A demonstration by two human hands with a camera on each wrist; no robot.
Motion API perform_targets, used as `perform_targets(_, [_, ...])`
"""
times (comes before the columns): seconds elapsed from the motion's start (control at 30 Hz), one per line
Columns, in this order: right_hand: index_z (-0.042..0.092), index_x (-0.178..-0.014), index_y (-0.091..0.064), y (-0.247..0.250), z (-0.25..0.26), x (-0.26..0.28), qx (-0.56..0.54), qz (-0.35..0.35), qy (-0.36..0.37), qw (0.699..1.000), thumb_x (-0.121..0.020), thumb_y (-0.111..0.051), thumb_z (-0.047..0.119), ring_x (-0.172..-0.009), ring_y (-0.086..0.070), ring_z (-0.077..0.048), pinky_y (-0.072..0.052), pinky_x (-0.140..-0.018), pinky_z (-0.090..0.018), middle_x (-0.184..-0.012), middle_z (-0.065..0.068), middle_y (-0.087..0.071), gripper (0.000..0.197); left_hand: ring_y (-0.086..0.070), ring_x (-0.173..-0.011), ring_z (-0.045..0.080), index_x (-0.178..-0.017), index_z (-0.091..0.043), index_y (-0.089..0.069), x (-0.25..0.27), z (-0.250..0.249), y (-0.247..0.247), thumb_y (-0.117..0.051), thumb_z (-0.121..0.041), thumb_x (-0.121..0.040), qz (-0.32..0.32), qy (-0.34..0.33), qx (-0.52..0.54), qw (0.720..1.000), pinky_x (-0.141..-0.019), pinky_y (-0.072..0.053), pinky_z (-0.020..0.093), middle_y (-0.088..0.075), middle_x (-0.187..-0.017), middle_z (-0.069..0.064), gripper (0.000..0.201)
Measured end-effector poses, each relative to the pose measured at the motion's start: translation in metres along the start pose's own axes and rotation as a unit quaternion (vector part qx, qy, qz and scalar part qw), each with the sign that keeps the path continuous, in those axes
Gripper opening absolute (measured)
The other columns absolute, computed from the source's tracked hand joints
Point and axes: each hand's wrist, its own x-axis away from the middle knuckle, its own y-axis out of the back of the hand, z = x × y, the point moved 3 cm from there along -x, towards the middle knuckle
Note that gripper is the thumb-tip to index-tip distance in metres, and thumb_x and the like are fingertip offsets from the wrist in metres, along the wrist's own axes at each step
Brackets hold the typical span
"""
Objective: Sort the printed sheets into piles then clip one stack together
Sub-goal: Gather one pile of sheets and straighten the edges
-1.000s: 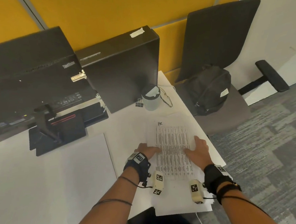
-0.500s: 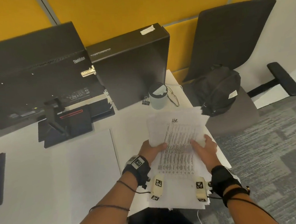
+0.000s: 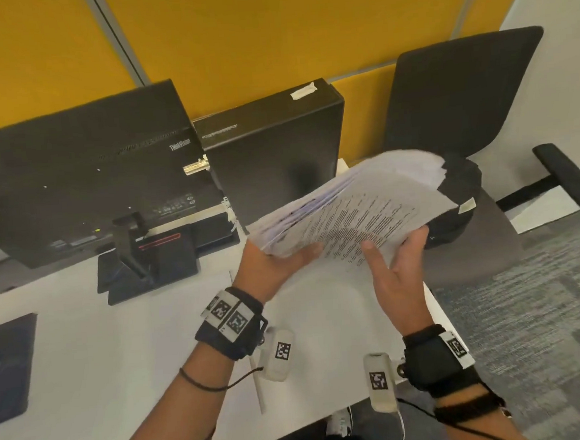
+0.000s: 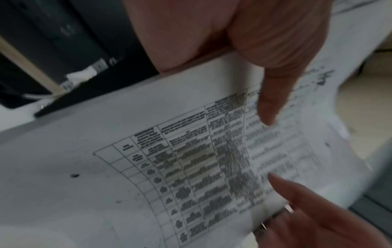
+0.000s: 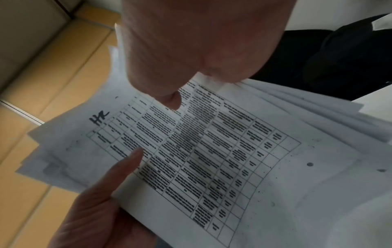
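Observation:
A thick stack of printed sheets [image 3: 360,208] is held in the air above the white desk [image 3: 119,352], tilted and fanned at its far edge. My left hand [image 3: 278,262] grips its near left edge, thumb on top and fingers underneath. My right hand [image 3: 394,253] pinches the near right edge in the same way. The top sheet [image 5: 212,151] carries a printed table and a handwritten "HR" mark [image 5: 99,117]. In the left wrist view my thumb [image 4: 269,100] presses on that table sheet [image 4: 191,167].
The back of a black monitor [image 3: 73,187] and a black computer case [image 3: 278,165] stand at the rear of the desk. To the right an office chair [image 3: 462,97] holds a black bag [image 3: 462,201], partly hidden by the stack. A dark flat item [image 3: 4,370] lies far left.
The stack lay flat on the desk under both hands; both hands have taken hold of it and lifted it up and away, tilted toward the chair.

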Motion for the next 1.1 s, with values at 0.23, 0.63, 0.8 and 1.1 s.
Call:
perform_targets(0.23, [0.013, -0.153, -0.022, -0.02, -0.004, -0.006, 0.028, 0.037, -0.005, 0.999, -0.094, -0.073, 0.001, -0.128, -0.048, 0.012, -0.047, -0.092, -0.004, -0.147, -0.002, -0.041, 0.079, -0.071, -0.115, 0.017, -0.128, -0.021, -0.068, -0.003, 0.021, 0.018, -0.085, -0.006, -0.082, -0.017, 0.047, -0.005, 0.999, -0.092, -0.063, 0.041, -0.073, -0.123, 0.0, 0.052])
perform_targets(0.63, [0.033, -0.125, -0.046, -0.015, -0.009, -0.021, 0.024, 0.017, -0.033, 0.999, -0.108, -0.055, 0.012, -0.115, -0.066, -0.008, -0.059, -0.097, -0.036, -0.125, -0.003, -0.063, 0.029, -0.076, -0.095, 0.015, -0.112, -0.009, -0.079, -0.006, 0.02, 0.03, -0.079, -0.012, -0.09, -0.069, 0.007, -0.059, 0.996, -0.083, -0.064, 0.031, -0.079, -0.104, 0.0, 0.022])
perform_targets(0.8, [0.023, -0.132, -0.039, -0.016, -0.011, -0.009, -0.016, 0.044, -0.026, 0.999, -0.107, -0.055, 0.008, -0.114, -0.065, 0.002, -0.056, -0.086, -0.017, -0.127, -0.004, -0.06, 0.033, -0.074, -0.1, 0.011, -0.112, -0.02, -0.076, -0.002, 0.02, 0.032, -0.085, -0.011, -0.084, -0.064, 0.014, -0.025, 0.998, -0.08, -0.061, 0.021, -0.077, -0.106, -0.01, 0.031])
perform_targets(1.1, [0.02, -0.132, -0.04, -0.028, -0.02, -0.007, 0.015, 0.055, -0.055, 0.997, -0.106, -0.058, 0.012, -0.106, -0.063, 0.006, -0.054, -0.076, -0.01, -0.117, 0.009, -0.058, 0.033, -0.073, -0.107, 0.017, -0.115, -0.031, -0.073, 0.003, 0.042, 0.032, -0.084, -0.019, -0.086, -0.057, 0.071, -0.054, 0.994, -0.087, -0.064, 0.036, -0.076, -0.112, -0.004, 0.034])
